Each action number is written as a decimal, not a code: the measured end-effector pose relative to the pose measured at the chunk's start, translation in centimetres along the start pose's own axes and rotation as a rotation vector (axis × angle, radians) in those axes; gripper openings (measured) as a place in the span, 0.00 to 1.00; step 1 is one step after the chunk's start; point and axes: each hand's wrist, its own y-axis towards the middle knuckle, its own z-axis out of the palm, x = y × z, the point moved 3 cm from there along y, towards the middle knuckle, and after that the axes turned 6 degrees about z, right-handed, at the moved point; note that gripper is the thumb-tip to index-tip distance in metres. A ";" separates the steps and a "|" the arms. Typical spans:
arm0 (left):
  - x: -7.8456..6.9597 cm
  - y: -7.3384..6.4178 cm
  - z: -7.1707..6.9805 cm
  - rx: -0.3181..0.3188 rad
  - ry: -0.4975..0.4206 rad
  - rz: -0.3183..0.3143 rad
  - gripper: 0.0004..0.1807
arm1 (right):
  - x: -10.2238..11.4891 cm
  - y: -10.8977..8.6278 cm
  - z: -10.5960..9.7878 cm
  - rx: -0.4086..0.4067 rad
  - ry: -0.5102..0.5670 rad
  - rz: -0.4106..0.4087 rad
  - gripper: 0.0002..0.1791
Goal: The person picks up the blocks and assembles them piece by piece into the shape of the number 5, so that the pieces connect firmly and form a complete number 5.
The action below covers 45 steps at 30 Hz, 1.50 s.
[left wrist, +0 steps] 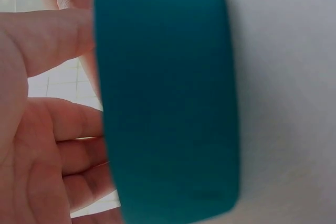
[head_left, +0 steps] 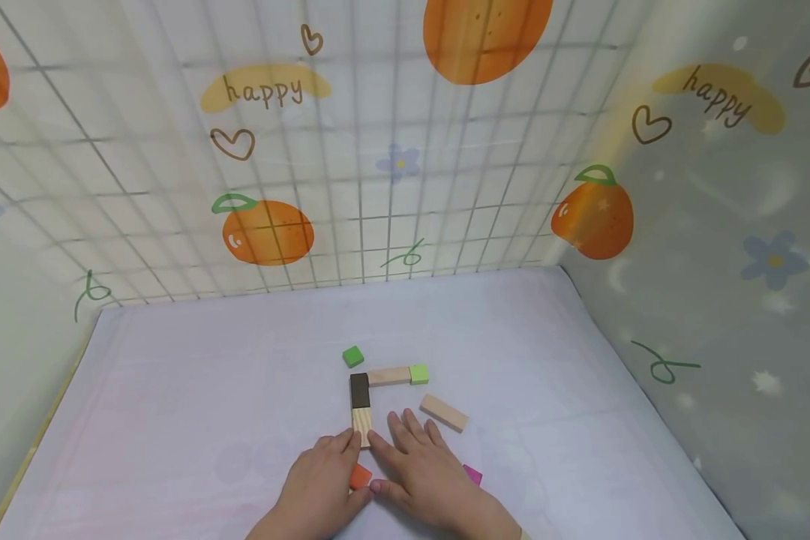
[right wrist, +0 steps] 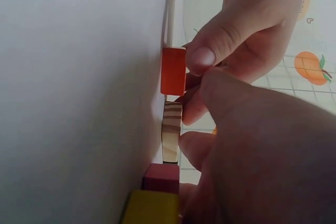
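Note:
A striped light-wood block [head_left: 361,420] lies between the two index fingertips. My left hand [head_left: 320,480] touches its left side, and my right hand [head_left: 425,469], fingers spread, reaches its right side. The block's far end meets a dark brown block [head_left: 359,391]. From that, a plain wood strip [head_left: 388,376] runs right to a light green cube [head_left: 419,374]. An orange block [head_left: 360,476] sits between the hands, partly hidden by the left one; in the right wrist view the left thumb is right beside the orange block [right wrist: 174,72].
Nearby lie a loose wood strip [head_left: 444,413], a green cube [head_left: 353,356] and a magenta block [head_left: 472,474] partly behind the right hand. A teal block [left wrist: 168,103] fills the left wrist view. A yellow block [right wrist: 152,208] shows in the right wrist view. Printed curtains [head_left: 351,172] surround the white tabletop [head_left: 209,375].

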 end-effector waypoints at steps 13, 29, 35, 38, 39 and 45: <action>0.0 0.0 -0.2 0.013 0.002 0.001 0.44 | 0.0 0.1 -0.1 0.007 -0.003 0.000 0.42; 0.0 -0.4 -0.9 0.013 0.010 -0.002 0.46 | -0.1 -0.3 -0.2 -0.016 0.009 -0.012 0.40; 0.4 0.3 -3.0 -0.046 0.027 0.022 0.45 | -0.9 -0.8 -1.7 -0.065 -0.003 0.059 0.40; 0.4 1.6 -5.1 -0.048 0.042 0.026 0.47 | -2.4 -1.1 -2.8 -0.106 -0.007 0.180 0.39; 0.4 2.0 -5.9 -0.054 0.051 0.025 0.47 | -2.8 -1.2 -3.0 -0.112 -0.003 0.219 0.38; -0.9 3.1 -7.0 -0.025 0.076 0.030 0.48 | -4.1 -1.1 -3.4 -0.124 0.025 0.239 0.30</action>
